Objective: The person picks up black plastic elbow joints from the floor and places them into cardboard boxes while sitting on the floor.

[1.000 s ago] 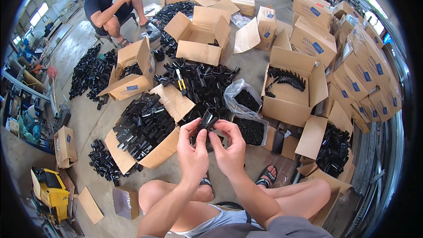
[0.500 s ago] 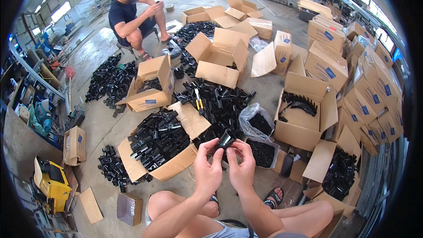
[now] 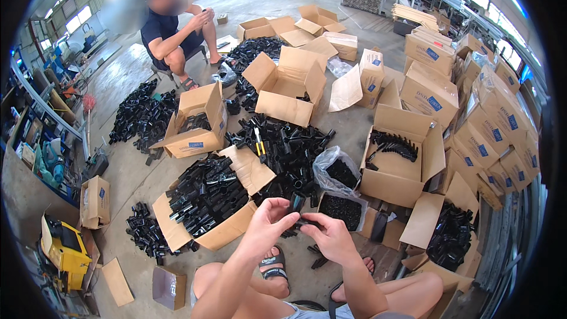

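In front of my knees, my left hand (image 3: pixel 273 223) is closed around a short glossy black tube-like fitting (image 3: pixel 297 202), which stands tilted up from the fingers. The fingertips of my right hand (image 3: pixel 331 237) pinch a small dark piece (image 3: pixel 304 223) at the fitting's lower end. Whether that piece is separate or belongs to the fitting, I cannot tell. Just beyond my hands lie a heap of black fittings (image 3: pixel 289 159) and an open box full of similar fittings (image 3: pixel 207 195). A tray of small black parts (image 3: pixel 341 211) lies beside my right hand.
A yellow-handled tool (image 3: pixel 260 145) lies on the heap. Open cartons (image 3: pixel 394 175) and stacked closed boxes (image 3: pixel 490 121) stand on the right. Another person (image 3: pixel 168 35) sits at the far left, hands raised. A yellow case (image 3: pixel 66 254) stands at the near left.
The fitting has been tilted and turned in my left hand. My right hand has shifted lower and to the right, its fingertips now at the fitting's lower end. My feet have moved apart.
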`<state>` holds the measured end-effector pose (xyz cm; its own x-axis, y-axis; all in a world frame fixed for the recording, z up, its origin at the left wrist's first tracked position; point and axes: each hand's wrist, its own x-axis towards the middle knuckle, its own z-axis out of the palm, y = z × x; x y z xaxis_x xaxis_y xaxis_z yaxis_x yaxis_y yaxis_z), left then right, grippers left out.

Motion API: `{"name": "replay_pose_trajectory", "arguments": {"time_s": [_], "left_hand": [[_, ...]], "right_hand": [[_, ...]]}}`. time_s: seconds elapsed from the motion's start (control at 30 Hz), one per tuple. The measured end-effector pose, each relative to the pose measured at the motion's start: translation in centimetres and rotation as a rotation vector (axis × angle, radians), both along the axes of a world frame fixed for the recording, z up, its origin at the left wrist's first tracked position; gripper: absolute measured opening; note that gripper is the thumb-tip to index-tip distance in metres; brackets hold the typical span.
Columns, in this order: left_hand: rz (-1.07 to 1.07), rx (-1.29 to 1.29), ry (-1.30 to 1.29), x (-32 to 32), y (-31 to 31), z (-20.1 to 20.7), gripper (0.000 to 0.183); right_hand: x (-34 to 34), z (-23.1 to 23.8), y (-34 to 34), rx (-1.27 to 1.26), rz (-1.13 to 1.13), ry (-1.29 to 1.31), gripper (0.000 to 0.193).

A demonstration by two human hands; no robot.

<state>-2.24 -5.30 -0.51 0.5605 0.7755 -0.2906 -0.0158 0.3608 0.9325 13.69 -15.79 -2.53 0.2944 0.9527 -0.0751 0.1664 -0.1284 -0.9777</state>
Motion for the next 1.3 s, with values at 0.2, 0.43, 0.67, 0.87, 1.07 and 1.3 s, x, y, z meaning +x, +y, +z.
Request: {"name": "replay_pose_trajectory", "arguments": {"time_s": [0.2,0.43,0.67,0.87,1.07,1.3], "left_hand": [[-0.220,-0.036,0.051,-0.7,0.4,-0.3,0.045],[-0.240,-0.033,0.008,-0.8,0.3,1.1,0.036],[-0.237,0.092,0.008,-0.4,0.1,1.1,0.036],[-0.224,0.236,0.074,-0.3,-0.1,1.6,0.034],[-0.242,0.303,0.125,0.2,-0.6,1.5,0.033],[-0.280,0.226,0.099,0.0,-0.1,0.8,0.032]], "right_hand": [[1.8,1.0,-1.7,-0.007,0.211,-0.188,0.035],[2.8,2.5,-2.8,0.215,0.231,-0.452,0.037],[3.2,1.8,-2.6,0.290,0.174,-0.525,0.037],[2.8,0.3,-2.1,0.275,0.183,-0.334,0.036],[2.9,0.4,-2.5,0.225,0.200,-0.318,0.039],[3.2,0.6,-2.4,0.182,0.248,-0.255,0.038]]}}
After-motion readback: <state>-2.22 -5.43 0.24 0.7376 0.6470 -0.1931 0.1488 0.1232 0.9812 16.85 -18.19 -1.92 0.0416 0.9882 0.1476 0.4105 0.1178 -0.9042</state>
